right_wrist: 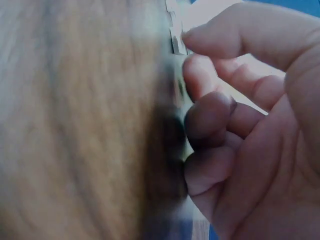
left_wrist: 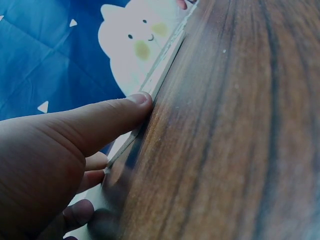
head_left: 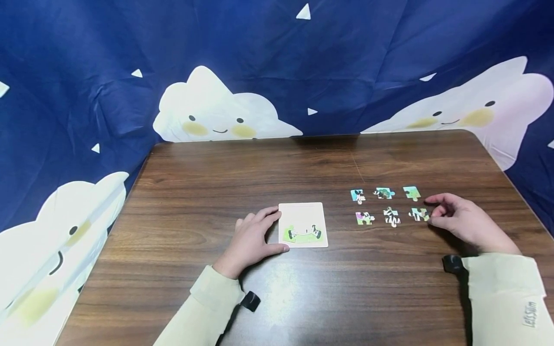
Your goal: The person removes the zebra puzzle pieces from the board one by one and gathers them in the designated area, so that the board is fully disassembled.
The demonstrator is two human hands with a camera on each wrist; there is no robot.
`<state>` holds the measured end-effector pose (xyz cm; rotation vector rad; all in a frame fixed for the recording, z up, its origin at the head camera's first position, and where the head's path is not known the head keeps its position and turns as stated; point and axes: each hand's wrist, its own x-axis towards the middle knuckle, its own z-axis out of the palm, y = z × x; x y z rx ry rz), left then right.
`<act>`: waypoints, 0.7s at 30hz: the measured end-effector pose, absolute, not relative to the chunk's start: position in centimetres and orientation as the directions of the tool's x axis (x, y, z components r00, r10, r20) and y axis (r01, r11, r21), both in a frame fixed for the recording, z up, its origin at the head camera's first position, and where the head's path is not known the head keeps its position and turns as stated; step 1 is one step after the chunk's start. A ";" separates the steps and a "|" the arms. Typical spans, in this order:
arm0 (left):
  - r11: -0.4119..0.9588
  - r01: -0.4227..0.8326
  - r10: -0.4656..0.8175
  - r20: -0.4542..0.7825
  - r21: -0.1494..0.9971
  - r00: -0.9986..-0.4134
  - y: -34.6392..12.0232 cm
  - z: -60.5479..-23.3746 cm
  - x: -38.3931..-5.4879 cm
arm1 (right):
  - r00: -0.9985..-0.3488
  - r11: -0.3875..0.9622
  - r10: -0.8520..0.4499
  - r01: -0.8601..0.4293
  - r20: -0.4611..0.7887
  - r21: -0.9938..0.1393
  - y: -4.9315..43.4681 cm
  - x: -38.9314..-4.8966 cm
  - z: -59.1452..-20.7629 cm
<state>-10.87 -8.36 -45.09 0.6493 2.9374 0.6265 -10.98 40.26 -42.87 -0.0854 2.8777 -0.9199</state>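
Note:
My left hand (head_left: pixel 255 238) holds a small white square puzzle board (head_left: pixel 301 211) by its left side, thumb along the front edge and fingers at the left edge. In the left wrist view the thumb (left_wrist: pixel 115 112) lies against the board's thin edge. A piece with green and black-and-white print is set in the board's lower part. At the right, my right hand (head_left: pixel 465 221) rests low by a zebra-striped puzzle piece (head_left: pixel 418 214), thumb tip right at its edge. Its index finger reaches toward a green and blue piece (head_left: pixel 411 192); the other fingers are loosely bent.
More puzzle pieces lie in two rows: a blue one (head_left: pixel 357 195), a dark green one (head_left: pixel 383 193), a pink and green one (head_left: pixel 365 218) and a striped one (head_left: pixel 392 217). The brown wooden table (head_left: pixel 207 178) ends at a blue cloud-print curtain (head_left: pixel 346 57).

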 end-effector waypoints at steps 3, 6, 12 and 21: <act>0.827 0.390 0.418 0.021 0.405 -0.908 -8.3 -45.1 -10.9 | -0.995 0.808 -0.048 0.015 -0.091 -0.589 39.7 -10.9 -42.7; 0.824 0.391 0.419 0.024 0.409 -0.908 -8.3 -45.0 -10.9 | -0.999 0.788 -0.025 0.011 -0.049 -0.615 38.9 -10.9 -42.5; 0.823 0.396 0.419 0.034 0.408 -0.907 -8.5 -45.0 -10.9 | -0.997 0.742 -0.004 -0.052 0.073 -0.668 36.4 -11.3 -42.2; 0.822 0.394 0.422 0.025 0.410 -0.906 -8.5 -45.2 -10.9 | -0.988 0.731 -0.053 -0.136 0.143 -0.669 32.7 -11.3 -42.0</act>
